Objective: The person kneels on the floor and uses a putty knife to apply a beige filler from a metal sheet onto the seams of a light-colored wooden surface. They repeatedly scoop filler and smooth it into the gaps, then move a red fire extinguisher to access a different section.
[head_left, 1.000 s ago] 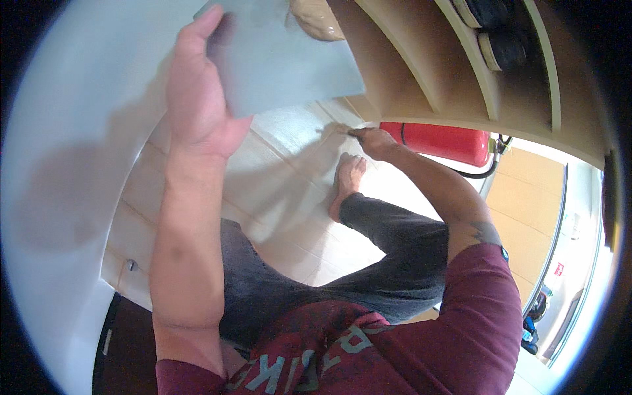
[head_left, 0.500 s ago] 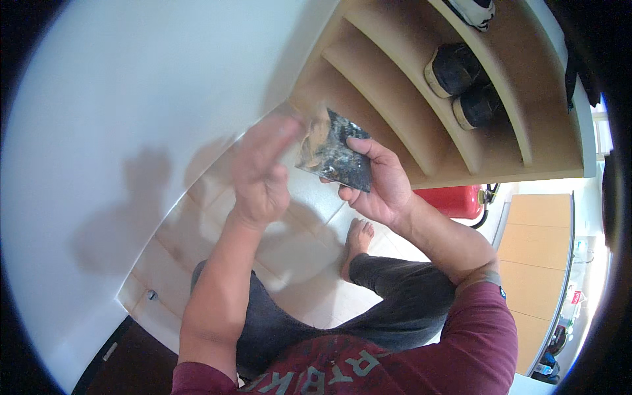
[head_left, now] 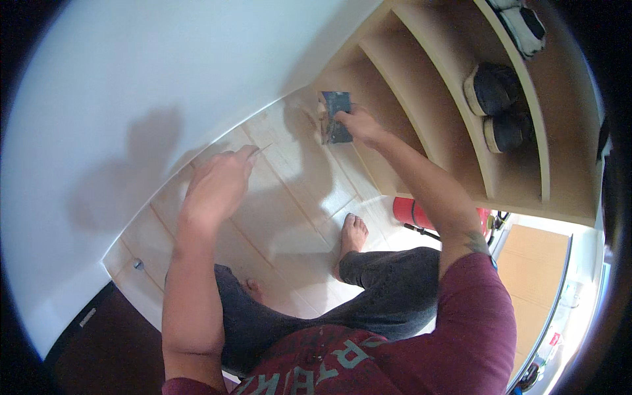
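Note:
My right hand (head_left: 361, 125) grips a dark, flat rectangular plate (head_left: 339, 118), thumb across its face. Tan paste (head_left: 323, 122) is smeared along the plate's left edge. It is held out toward the low corner where the wall meets the shelf unit. Closer to the wall, my left hand (head_left: 217, 184) is closed with its knuckles up. A thin pointed piece (head_left: 264, 148) sticks out past its fingertips, seen nearly edge-on; its kind cannot be made out. The two hands are well apart, both above the tiled floor (head_left: 289, 224).
On the right stands a wooden shelf unit (head_left: 454, 108) holding dark shoes (head_left: 494, 90) and a white-and-black shoe (head_left: 525, 29). A red fire extinguisher (head_left: 411, 212) lies beneath it. The white wall (head_left: 197, 72) runs along the left. A small metal doorstop (head_left: 137, 264) sits near a dark brown panel (head_left: 108, 336).
My hands have separated: the left has drawn back from the plate toward the wall side, and the right has carried the plate farther out. The view has shifted slightly.

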A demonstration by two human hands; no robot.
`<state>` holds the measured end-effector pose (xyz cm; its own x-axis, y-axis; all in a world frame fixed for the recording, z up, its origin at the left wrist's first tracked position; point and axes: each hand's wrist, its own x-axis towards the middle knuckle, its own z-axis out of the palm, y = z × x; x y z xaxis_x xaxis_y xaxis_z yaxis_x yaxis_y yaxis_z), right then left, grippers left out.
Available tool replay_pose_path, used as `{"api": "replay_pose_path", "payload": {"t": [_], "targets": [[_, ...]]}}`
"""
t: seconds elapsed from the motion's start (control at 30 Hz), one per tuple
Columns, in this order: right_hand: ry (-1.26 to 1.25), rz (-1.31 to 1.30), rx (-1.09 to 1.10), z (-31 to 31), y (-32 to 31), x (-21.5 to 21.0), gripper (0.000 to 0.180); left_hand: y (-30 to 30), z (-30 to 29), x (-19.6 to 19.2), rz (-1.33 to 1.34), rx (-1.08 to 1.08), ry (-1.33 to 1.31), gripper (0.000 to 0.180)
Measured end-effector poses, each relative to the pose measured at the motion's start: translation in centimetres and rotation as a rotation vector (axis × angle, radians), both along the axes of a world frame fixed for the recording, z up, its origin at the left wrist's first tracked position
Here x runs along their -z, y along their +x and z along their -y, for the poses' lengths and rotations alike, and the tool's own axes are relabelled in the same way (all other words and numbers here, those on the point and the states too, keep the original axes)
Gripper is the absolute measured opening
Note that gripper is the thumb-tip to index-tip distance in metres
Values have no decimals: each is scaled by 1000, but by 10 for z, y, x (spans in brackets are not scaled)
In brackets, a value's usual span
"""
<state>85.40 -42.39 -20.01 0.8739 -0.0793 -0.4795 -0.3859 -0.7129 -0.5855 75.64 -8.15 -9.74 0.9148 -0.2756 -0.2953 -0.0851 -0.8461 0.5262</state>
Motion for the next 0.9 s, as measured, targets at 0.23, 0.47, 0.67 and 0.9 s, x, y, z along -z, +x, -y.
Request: {"api": "replay_pose_path", "payload": {"t": [0.23, 0.47, 0.67, 0.9], "targets": [[-596, 146, -385, -59, 71, 136, 45, -17, 3, -22, -80, -2, -55, 33], [-521, 267, -487, -75, 47, 154, 32, -22, 7, -20, -46, 48, -98, 30], [-669, 65, -435, -41, 61, 145, 36, -19, 17, -16, -47, 94, -136, 30], [-530, 90, -293, -59, 64, 159, 34, -18, 17, -11, -8, 78, -193, 31]]}}
